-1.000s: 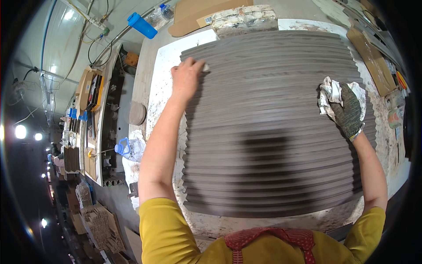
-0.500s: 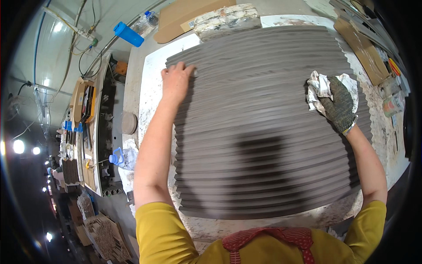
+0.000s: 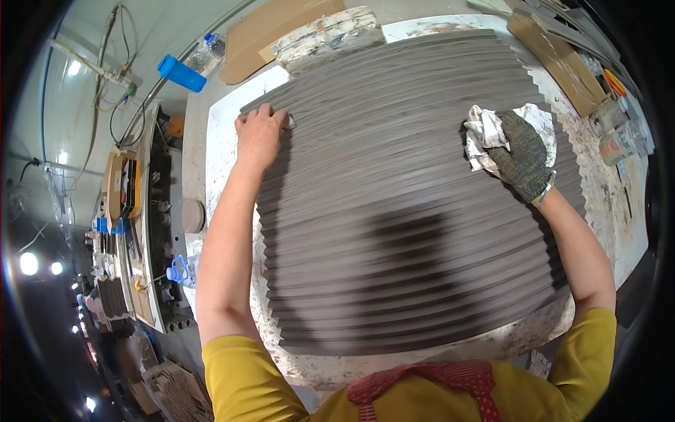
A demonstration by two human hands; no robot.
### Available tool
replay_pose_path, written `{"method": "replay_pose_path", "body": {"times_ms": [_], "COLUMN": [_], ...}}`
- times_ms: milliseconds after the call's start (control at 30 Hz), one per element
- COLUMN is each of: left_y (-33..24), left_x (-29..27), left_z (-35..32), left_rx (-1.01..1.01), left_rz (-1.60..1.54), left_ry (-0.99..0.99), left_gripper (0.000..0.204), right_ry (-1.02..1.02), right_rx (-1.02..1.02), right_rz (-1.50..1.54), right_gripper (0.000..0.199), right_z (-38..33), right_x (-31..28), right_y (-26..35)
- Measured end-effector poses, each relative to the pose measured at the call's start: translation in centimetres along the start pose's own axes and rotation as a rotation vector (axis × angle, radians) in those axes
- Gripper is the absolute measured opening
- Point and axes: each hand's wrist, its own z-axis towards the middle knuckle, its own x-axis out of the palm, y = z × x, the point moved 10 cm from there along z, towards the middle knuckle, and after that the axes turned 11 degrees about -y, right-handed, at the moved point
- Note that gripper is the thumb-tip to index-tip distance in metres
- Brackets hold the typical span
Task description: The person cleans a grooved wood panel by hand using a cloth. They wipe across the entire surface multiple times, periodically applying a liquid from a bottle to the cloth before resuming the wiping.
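A large grey-brown pleated sheet with zigzag side edges lies spread before me. At its far left corner, my bare left hand has its fingers bent down over the edge pleats. A small pale bit shows by the thumb; what it is I cannot make out. Toward the right side of the sheet, my right hand wears a dark knit glove and presses a crumpled, stained white rag onto the pleats. The rag sticks out on both sides of the glove.
Under the sheet is a stained white board. Beyond it lie a paint-smeared block, cardboard and a blue bottle. A long carton and a clear jar are at right; a blue-capped jug stands left.
The whole view has shifted, so the table's things sit farther left. My left fingers look more drawn together at the corner. The gloved right hand still presses the rag on the sheet.
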Motion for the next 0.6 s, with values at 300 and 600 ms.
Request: {"method": "replay_pose_path", "body": {"times_ms": [300, 600], "left_y": [-9.0, 12.3], "left_x": [-1.0, -4.0], "left_z": [3.3, -8.3], "left_rx": [0.188, -0.328], "left_rz": [-0.029, -0.054], "left_ry": [-0.092, -0.071], "left_gripper": [0.033, 0.038], "right_ry": [0.038, 0.061], "right_rx": [0.037, 0.022], "right_rz": [0.089, -0.026], "right_gripper": [0.042, 0.049], "right_z": [0.6, -0.3], "right_x": [-0.1, 0.5], "right_y": [0.9, -0.2]}}
